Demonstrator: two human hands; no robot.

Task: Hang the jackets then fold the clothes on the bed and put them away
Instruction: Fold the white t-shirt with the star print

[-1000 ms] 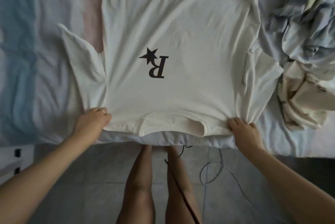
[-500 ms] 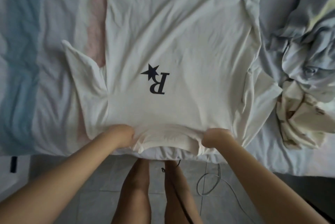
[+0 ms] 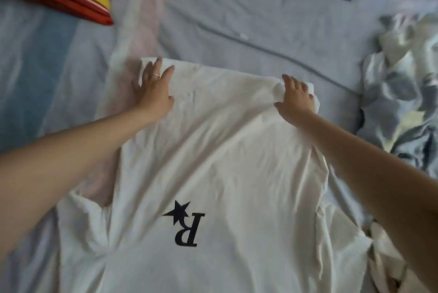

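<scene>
- Closest to me was the black star-and-R print [image 3: 184, 224], upside down to me, on the white tee [image 3: 225, 162], which lay spread out on the bed [image 3: 237, 32].
- My left hand [image 3: 154, 93] was on the tee's far left corner, palm down, fingers spread wide (ring on show).
- My right hand [image 3: 296, 100] was on the far right corner, fingers mostly straight on top, with cloth bunched by the thumb.
- A crumpled clothes pile [image 3: 403, 103] sat off to the right.

Head camera looks steeply down, close over the bed [image 3: 237, 32].
</scene>
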